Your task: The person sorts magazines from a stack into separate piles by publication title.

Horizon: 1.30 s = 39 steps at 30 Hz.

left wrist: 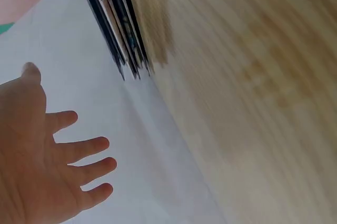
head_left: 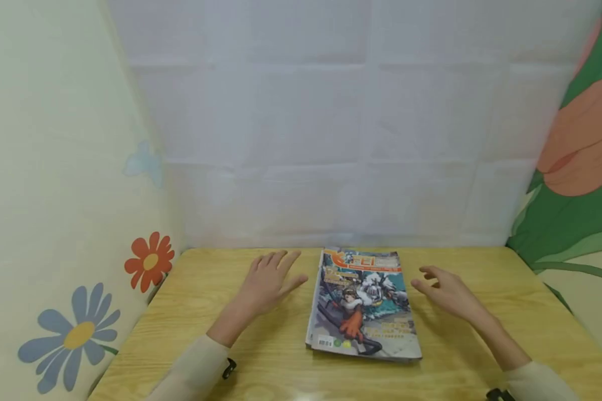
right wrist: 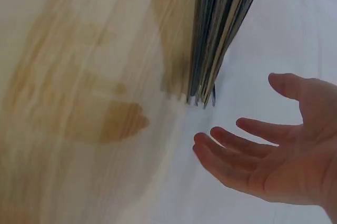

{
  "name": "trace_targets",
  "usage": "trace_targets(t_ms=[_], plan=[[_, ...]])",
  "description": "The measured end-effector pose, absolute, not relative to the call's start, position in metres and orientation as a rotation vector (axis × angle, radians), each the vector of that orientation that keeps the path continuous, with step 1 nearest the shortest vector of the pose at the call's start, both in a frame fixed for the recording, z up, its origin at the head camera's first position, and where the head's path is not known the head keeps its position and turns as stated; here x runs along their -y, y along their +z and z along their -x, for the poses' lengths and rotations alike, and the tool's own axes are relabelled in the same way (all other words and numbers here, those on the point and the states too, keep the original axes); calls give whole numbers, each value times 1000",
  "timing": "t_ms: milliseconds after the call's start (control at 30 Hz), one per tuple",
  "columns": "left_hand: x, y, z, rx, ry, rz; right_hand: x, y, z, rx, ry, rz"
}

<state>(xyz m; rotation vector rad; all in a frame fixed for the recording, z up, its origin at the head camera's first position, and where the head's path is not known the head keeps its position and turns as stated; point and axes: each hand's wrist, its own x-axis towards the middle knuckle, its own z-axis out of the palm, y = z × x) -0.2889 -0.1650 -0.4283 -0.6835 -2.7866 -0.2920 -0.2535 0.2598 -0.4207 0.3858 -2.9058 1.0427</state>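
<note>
Cream-coloured sleeves (head_left: 193, 367) lie nearest my head camera. From afar, I see the left hand (head_left: 266, 284) with its fingers nearly straight and spread, and the right hand (head_left: 446, 292) with fingers parted and loosely bent; neither holds anything. Between them, touching neither, a flat rectangular stack of magazines (head_left: 363, 306) rests on the wood-grained yellow counter (head_left: 281, 362), its thin paper layers showing edgewise.
</note>
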Motion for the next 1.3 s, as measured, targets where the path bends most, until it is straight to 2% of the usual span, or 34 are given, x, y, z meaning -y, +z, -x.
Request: trace_targets(t_ms=[433, 833, 1100, 1300], plan=[[112, -430, 302, 2738, -455, 719, -247, -434, 264, 2732, 1254, -332], [98, -436, 311, 2890, -593, 617, -249, -443, 277, 2756, 1377, -300], [94, -433, 312, 2920, -690, 632, -251, -446, 287, 2769, 1879, -174], [91, -435, 312, 2917, -759, 625, -251, -450, 288, 2761, 2027, -97]])
